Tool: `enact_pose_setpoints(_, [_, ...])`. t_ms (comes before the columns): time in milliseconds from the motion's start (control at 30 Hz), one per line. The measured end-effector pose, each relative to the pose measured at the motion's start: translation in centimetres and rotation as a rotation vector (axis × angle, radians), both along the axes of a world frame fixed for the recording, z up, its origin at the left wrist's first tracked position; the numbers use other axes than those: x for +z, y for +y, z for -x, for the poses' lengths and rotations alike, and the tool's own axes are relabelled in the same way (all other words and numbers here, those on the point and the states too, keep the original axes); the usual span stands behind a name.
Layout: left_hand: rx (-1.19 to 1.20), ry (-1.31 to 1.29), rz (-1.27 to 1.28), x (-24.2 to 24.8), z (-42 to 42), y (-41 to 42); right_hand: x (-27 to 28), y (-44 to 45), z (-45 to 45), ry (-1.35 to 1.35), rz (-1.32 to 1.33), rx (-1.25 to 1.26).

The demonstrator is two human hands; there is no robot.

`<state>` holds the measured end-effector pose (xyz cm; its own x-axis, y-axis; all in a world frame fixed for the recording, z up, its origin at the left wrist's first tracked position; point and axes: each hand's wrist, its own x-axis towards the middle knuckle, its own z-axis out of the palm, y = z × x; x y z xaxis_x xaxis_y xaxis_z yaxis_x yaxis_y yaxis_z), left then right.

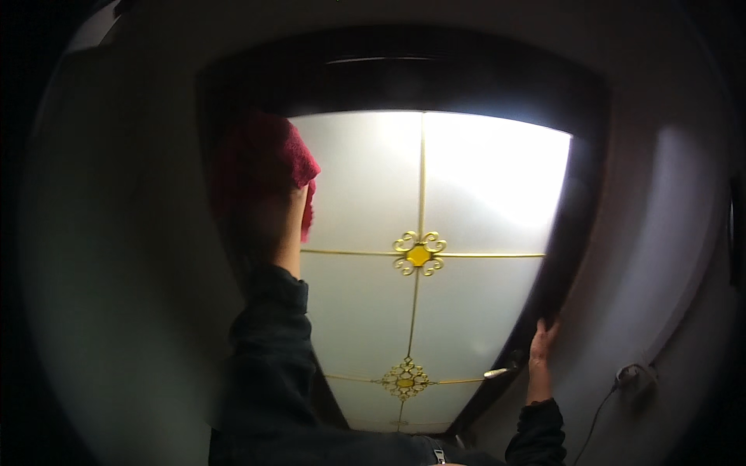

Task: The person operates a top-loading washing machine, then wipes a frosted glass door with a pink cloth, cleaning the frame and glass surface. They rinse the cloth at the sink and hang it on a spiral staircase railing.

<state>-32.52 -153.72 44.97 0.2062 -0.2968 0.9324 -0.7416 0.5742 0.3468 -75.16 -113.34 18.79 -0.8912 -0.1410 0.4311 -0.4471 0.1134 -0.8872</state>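
Observation:
My left arm reaches up along the dark left side of the door frame [224, 192]. A red terry cloth [300, 154] is in my left hand [296, 201] and drapes over most of it, hiding the fingers. The cloth lies near the upper left corner of the frosted glass door panel [355, 186]. Lower on the other side, my right hand [542, 343] rests against the dark right edge, thumb and fingers apart, with no object in it. A metal door handle [496, 373] is just left of that hand.
Gold strips with a scrolled ornament [418, 255] and a lower lattice ornament [405, 382] divide the glass. Bright light shines through its upper right pane. On the right wall [653, 233], a plug with a cable [626, 376] sits at a socket.

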Motion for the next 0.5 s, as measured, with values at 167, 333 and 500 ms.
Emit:
enact_pose_setpoints(167, [-0.036, 0.014, 0.046, 6.2, 5.0, 1.3, 2.9, 0.8, -3.2, 0.15, 0.107, 0.045])
enact_pose_setpoints(333, [-0.121, -0.044, 0.099, 9.9, 11.9, 5.7, 7.4, 1.2, -6.9, 0.25, 0.112, 0.126])
enact_pose_setpoints(500, [-0.251, -0.164, 0.187, 12.7, 21.2, 11.4, 9.9, 1.3, -8.0, 0.342, 0.208, 0.207])
